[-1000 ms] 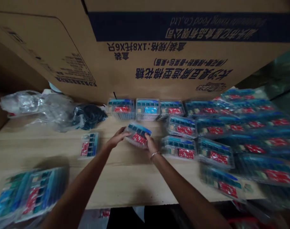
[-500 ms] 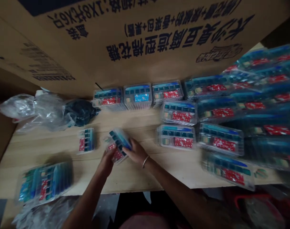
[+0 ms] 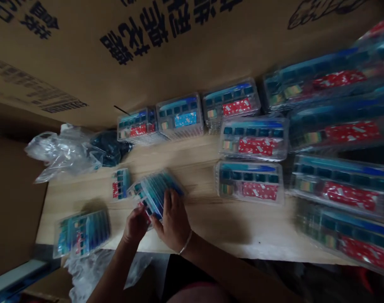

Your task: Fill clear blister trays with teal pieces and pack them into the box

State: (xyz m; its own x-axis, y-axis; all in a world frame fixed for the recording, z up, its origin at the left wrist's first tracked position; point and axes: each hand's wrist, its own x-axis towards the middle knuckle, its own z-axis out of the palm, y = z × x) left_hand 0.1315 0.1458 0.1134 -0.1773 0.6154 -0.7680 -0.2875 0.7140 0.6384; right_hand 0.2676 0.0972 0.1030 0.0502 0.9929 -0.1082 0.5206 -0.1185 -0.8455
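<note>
Both my hands grip a stack of clear plastic cases [image 3: 157, 189] over the middle of the table. Each case shows a row of dark teal squares, a blue pen-like stick and a red patterned piece. My left hand [image 3: 136, 223] is closed on the stack's near-left edge. Over its right side, my right hand [image 3: 175, 219] has its fingers wrapped, the thumb on the front. Just left of the stack stands a smaller group of the same cases [image 3: 120, 184]. A larger pile of cases [image 3: 83, 233] leans near the table's front left.
Stacked cases [image 3: 250, 181] fill the table's right side, with more along the back. A large printed cardboard box [image 3: 179, 59] walls the far side. Crumpled clear plastic bags [image 3: 62, 147] and a dark bag [image 3: 108, 147] lie at back left.
The held stack shows more cases side by side, and my right hand has moved onto its right side. The whole view has shifted, with the right-hand stacks looking larger and closer.
</note>
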